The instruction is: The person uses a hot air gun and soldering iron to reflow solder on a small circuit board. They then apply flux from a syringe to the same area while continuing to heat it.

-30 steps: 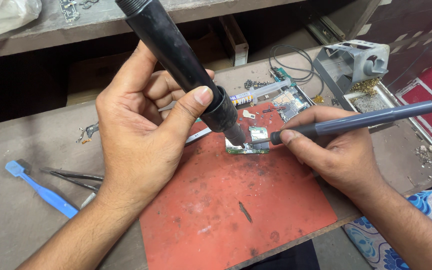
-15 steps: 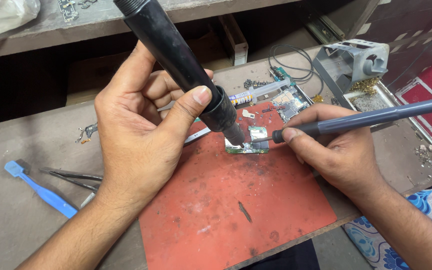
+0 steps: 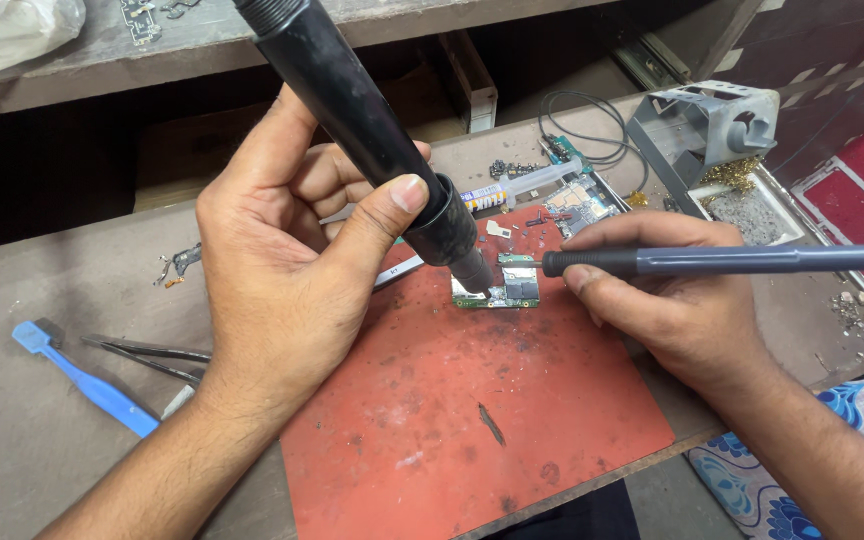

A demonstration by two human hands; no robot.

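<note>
Circuit board (image 3: 505,290): small, green, flat, with metal shields, lying at the upper edge of the red rubbery mat (image 3: 472,420) on the grey bench (image 3: 12,440). My left hand (image 3: 292,270) has its fingers and thumb wrapped around a thick, matte-black hot-air wand (image 3: 362,120); its narrow metal nozzle points down at the board's left end. My right hand (image 3: 672,300) pinches a slim dark soldering iron (image 3: 712,261) between fingers and thumb; I cannot make out its tip against the board. Wand top is cut off by the frame. Blue plastic pry tool (image 3: 82,378) and tweezers (image 3: 147,352) lie well left.
</note>
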